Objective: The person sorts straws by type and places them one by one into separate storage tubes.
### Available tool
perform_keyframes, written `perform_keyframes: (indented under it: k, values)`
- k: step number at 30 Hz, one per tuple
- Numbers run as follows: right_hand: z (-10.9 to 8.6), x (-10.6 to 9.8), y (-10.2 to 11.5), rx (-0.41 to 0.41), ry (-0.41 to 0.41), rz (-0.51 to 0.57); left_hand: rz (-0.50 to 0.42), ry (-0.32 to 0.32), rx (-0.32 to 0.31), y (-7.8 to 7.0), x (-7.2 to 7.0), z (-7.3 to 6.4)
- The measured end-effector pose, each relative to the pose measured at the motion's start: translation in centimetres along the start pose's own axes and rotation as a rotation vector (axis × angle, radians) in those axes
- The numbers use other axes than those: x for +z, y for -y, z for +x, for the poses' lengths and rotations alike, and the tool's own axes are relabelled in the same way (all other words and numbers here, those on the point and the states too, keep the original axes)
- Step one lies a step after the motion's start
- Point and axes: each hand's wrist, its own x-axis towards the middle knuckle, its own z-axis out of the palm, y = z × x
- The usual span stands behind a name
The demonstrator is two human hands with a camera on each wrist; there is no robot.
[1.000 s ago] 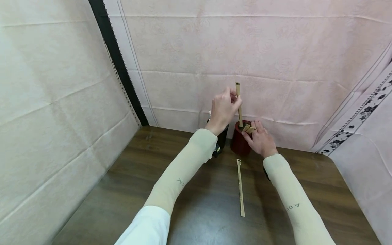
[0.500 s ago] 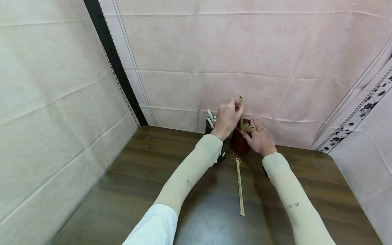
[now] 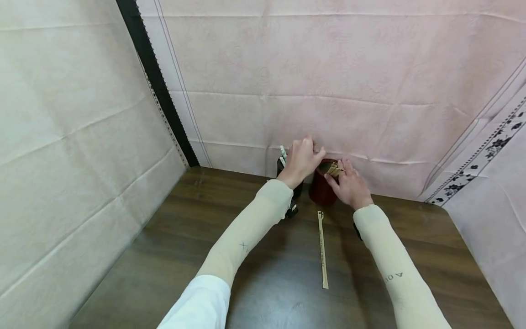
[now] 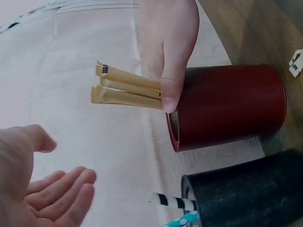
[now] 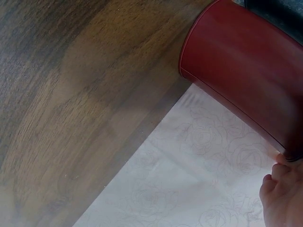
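Note:
A dark red cylindrical cup (image 3: 322, 191) stands at the back of the table, against the cloth. My right hand (image 3: 352, 188) holds its rim from the right, with the thumb across the near edge. Several slim tan paper-wrapped sticks (image 4: 130, 90) poke out of the cup beside that thumb; their lower ends are hidden inside. To the left of the opening is my left hand (image 3: 302, 157), its fingers apart and holding nothing. The left wrist view shows this hand (image 4: 47, 184) spread a short way off from the stick tops.
A black cup (image 4: 251, 191) with patterned paper straws (image 4: 176, 202) stands left of the red one, partly behind my left wrist. One more tan wrapped stick (image 3: 322, 251) lies on the wooden table (image 3: 164, 269). Pale cloth (image 3: 345, 59) hangs behind and along the sides.
My left hand lowered a wrapped stick into the red cup and let go of it, then drew slightly left. The right hand stayed at the rim.

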Motion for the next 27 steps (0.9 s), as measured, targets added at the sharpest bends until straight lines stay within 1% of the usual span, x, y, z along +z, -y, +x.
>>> perform_keyframes:
  k: [3, 7, 11, 14, 17, 19, 21, 23, 27]
  values:
    - [-0.1, -0.1, 0.0, 0.000, -0.004, 0.000, 0.005, 0.053, 0.000, -0.2, -0.6, -0.5]
    - [-0.2, -0.1, 0.0, 0.006, -0.006, 0.002, 0.006, 0.163, -0.018, -0.7, -1.5, -1.2]
    - [-0.2, -0.1, 0.0, 0.013, 0.007, 0.000, 0.070, 0.260, -0.041, -1.3, -2.0, -2.0]
    - [-0.1, -0.1, 0.1, 0.018, 0.016, -0.002, 0.124, 0.342, -0.046, -1.4, -1.9, -2.6]
    - [-0.1, -0.1, 0.2, 0.014, 0.012, 0.005, 0.162, 0.423, -0.046, -1.3, -1.2, -3.2]
    - [-0.1, -0.1, 0.2, 0.010, 0.008, 0.011, 0.192, 0.461, -0.050, -1.2, -0.6, -3.7]
    - [-0.1, 0.0, 0.1, 0.010, 0.007, 0.019, 0.198, 0.494, -0.062, -1.1, 0.2, -4.1]
    - [-0.2, 0.0, 0.0, 0.010, 0.009, 0.019, 0.197, 0.516, -0.077, -0.9, 1.0, -4.5]
    - [-0.1, 0.0, 0.0, 0.012, 0.005, 0.016, 0.190, 0.536, -0.093, -0.2, 2.5, -5.3]
